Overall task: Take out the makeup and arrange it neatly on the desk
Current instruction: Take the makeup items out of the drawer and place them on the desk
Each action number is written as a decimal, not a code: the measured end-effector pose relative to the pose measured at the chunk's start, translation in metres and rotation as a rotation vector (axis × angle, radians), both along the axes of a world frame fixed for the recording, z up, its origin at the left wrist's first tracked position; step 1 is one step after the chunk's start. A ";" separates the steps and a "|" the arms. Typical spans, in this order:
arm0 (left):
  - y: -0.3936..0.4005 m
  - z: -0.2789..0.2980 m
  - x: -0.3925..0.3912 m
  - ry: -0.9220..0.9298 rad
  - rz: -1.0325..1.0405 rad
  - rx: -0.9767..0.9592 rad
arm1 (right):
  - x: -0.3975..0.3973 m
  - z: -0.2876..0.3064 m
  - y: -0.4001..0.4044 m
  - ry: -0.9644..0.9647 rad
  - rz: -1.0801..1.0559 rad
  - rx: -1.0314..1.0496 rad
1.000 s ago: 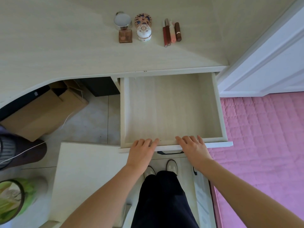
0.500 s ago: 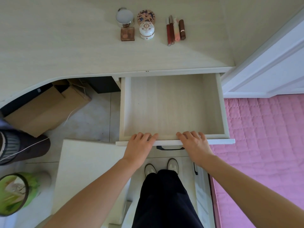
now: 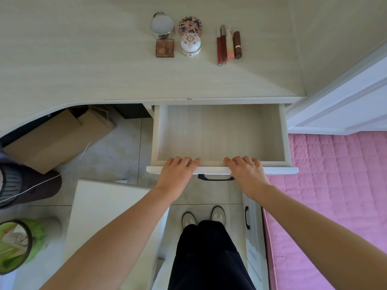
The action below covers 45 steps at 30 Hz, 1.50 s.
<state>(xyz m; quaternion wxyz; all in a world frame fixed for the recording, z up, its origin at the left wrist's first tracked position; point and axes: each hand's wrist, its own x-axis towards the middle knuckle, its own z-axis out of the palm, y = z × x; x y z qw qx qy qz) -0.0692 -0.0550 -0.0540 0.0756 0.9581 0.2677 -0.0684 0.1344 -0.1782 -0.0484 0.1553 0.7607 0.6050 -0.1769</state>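
Head view. I see the drawer (image 3: 219, 135) pulled out from under the front edge of the desk (image 3: 83, 65), and its visible floor holds nothing. My left hand (image 3: 178, 174) and right hand (image 3: 245, 174) both rest on the drawer's front panel, either side of the dark handle (image 3: 215, 178). The fingers (image 3: 182, 161) of each hand lie fairly straight, close together, draped over the panel's top edge; they grip no makeup.

The makeup stands toward the back edge of the desk, in tidy groups. A perfume bottle (image 3: 164, 48) sits in front of a round mirror (image 3: 162, 24). Just beside them to the right, a white domed jar (image 3: 190, 45) sits in front of a patterned compact (image 3: 190, 26). Four lip tubes (image 3: 228, 45) lie parallel and touching, near the jar.

I judge the taking-out and arranging done. All that appears left is pushing the drawer in, which the hand placement suggests.
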 end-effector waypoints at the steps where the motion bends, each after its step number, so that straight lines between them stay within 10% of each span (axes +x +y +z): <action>1: 0.002 -0.001 0.002 -0.015 0.003 0.002 | 0.002 -0.001 0.003 0.001 -0.007 0.003; 16: -0.050 0.014 -0.002 -0.546 0.639 -0.234 | 0.011 -0.014 0.005 -0.016 -0.003 0.154; 21: -0.054 0.017 0.016 -0.642 1.542 -1.026 | 0.014 -0.012 0.006 0.119 -0.051 0.216; 26: -0.044 0.013 0.038 -0.781 1.642 -1.289 | 0.014 0.004 -0.009 0.355 -0.165 0.449; 39: -0.030 0.016 0.056 -0.893 1.915 -1.480 | 0.026 0.022 -0.037 1.248 -1.887 0.322; 45: -0.030 0.017 0.058 -0.911 1.931 -1.439 | 0.041 0.019 -0.017 1.523 -2.099 0.350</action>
